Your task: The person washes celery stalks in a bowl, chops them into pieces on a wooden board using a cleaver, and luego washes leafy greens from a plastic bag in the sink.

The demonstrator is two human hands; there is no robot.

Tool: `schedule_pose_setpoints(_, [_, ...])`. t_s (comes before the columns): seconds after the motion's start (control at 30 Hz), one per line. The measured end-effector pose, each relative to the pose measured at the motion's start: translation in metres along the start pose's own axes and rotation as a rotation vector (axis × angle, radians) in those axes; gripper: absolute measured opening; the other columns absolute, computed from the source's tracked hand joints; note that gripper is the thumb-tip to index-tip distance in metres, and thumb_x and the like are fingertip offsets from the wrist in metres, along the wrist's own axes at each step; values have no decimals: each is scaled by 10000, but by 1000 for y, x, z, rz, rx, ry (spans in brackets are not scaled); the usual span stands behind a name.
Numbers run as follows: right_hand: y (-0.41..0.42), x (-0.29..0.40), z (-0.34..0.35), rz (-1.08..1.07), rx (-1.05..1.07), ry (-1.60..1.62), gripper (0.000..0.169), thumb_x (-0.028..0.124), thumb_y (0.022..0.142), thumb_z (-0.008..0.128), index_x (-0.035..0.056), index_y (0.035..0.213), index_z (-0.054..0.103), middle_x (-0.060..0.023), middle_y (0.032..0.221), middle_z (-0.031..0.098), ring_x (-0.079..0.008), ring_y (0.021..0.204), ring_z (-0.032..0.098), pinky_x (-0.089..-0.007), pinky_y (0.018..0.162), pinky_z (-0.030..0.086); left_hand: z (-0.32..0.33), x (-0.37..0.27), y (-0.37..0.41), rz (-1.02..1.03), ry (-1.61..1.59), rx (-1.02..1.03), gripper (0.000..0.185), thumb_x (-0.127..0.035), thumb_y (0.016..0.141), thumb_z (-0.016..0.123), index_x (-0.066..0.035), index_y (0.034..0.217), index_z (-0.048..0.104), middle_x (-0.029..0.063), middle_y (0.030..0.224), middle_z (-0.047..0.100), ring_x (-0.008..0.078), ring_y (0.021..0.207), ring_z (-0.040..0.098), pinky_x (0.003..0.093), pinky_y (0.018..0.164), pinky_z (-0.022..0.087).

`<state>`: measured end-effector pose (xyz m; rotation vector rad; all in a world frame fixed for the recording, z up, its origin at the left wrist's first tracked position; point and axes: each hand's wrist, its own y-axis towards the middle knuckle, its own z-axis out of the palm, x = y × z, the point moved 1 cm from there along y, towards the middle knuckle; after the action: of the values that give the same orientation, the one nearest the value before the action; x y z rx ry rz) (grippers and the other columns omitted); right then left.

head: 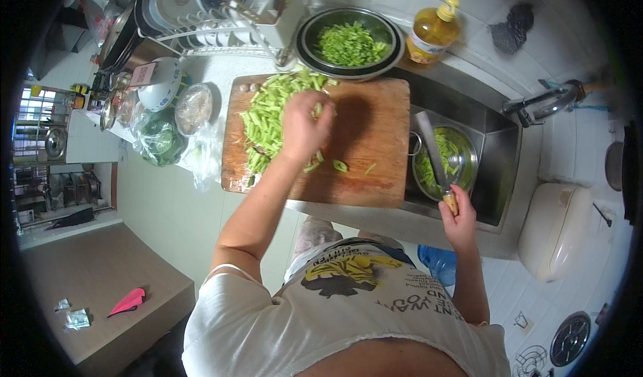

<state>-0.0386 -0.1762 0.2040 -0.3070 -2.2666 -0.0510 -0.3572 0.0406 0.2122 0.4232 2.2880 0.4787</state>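
Chopped green vegetable stems (266, 120) are heaped on the left half of a wooden cutting board (371, 140). Over the heap's right edge is my left hand (307, 120), fingers curled; a piece of green shows at the fingertips, but whether it is gripped is unclear. My right hand (459, 216) holds a kitchen knife (434, 151) by its wooden handle, blade pointing up the picture, above the sink. Beneath the blade, a metal bowl (469, 156) with cut greens stands in the sink. Behind the board, a metal bowl (314, 35) holds chopped green leaves.
The sink (495, 161) with its faucet (542, 103) lies right of the board. A yellow pump bottle (433, 35) stands behind it. A dish rack (221, 40) is at the back left. Left of the board are a wrapped bowl (193, 109) and bagged greens (161, 138).
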Motion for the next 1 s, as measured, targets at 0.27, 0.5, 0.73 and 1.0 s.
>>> schedule_pose_setpoints(0.27, [27, 67, 79, -215, 24, -211, 415, 145, 803, 684, 56, 1191, 563, -170, 1000, 647, -350, 876, 645, -401, 739, 515, -18, 131, 66, -104, 137, 227, 163, -187, 834, 643, -62, 929, 683, 148, 1018, 645, 355, 994, 595, 442, 863, 489])
schedule_pose_setpoints(0.5, [32, 88, 117, -268, -48, -315, 415, 154, 821, 669, 58, 1208, 551, -168, 1001, 642, -350, 849, 644, -405, 717, 516, 21, 136, 66, -110, 126, 472, 324, -269, 858, 633, -44, 1089, 658, 205, 1042, 651, 370, 965, 617, 433, 866, 494])
schedule_pose_setpoints(0.73, [45, 93, 125, -236, -42, -460, 403, 172, 850, 632, 74, 1227, 530, -170, 970, 637, -366, 799, 635, -434, 659, 514, 9, 111, 45, 105, 201, 704, 217, -205, 868, 596, -69, 1008, 691, 152, 939, 689, 310, 790, 664, 413, 733, 550])
schedule_pose_setpoints(1.0, [70, 103, 131, -252, 17, -496, 413, 180, 832, 642, 81, 1219, 536, -158, 951, 626, -358, 813, 630, -448, 668, 506, -21, 82, 16, 263, -56, 832, 204, -190, 852, 600, -65, 985, 690, 125, 1001, 688, 302, 901, 658, 411, 828, 532])
